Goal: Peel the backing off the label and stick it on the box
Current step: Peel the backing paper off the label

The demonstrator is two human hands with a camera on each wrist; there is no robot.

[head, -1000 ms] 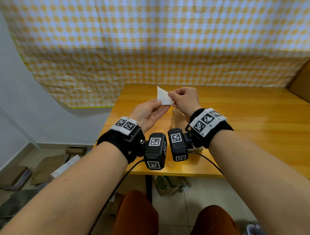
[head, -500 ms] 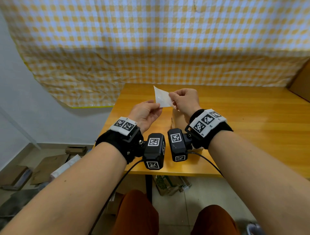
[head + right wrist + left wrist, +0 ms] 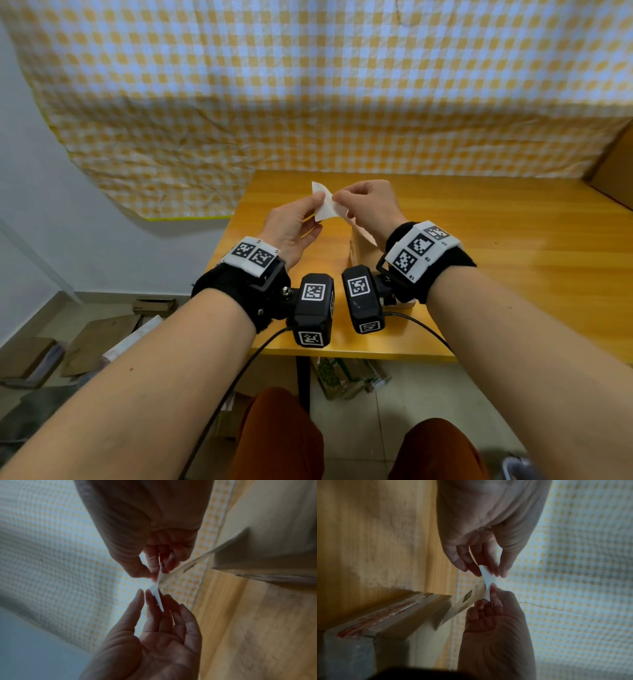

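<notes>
A white label [image 3: 324,207] hangs in the air above the near left part of the wooden table [image 3: 496,274]. My left hand [image 3: 318,205] pinches its left side between thumb and fingers [image 3: 504,566]. My right hand [image 3: 337,200] pinches the right edge with curled fingers [image 3: 152,563]. From the pinch a printed strip of the label [image 3: 468,599] runs down towards the box. The brown cardboard box [image 3: 359,248] stands on the table under my right wrist, mostly hidden by it. Its taped top [image 3: 388,616] shows in the left wrist view.
A yellow checked cloth [image 3: 308,85] hangs behind the table. A larger cardboard box [image 3: 616,171] sits at the far right. Flat cardboard pieces [image 3: 96,342] lie on the floor to the left, beyond the table's near edge [image 3: 359,354].
My left hand has risen from below the label and now pinches its left side. The right hand keeps its hold and has barely moved.
</notes>
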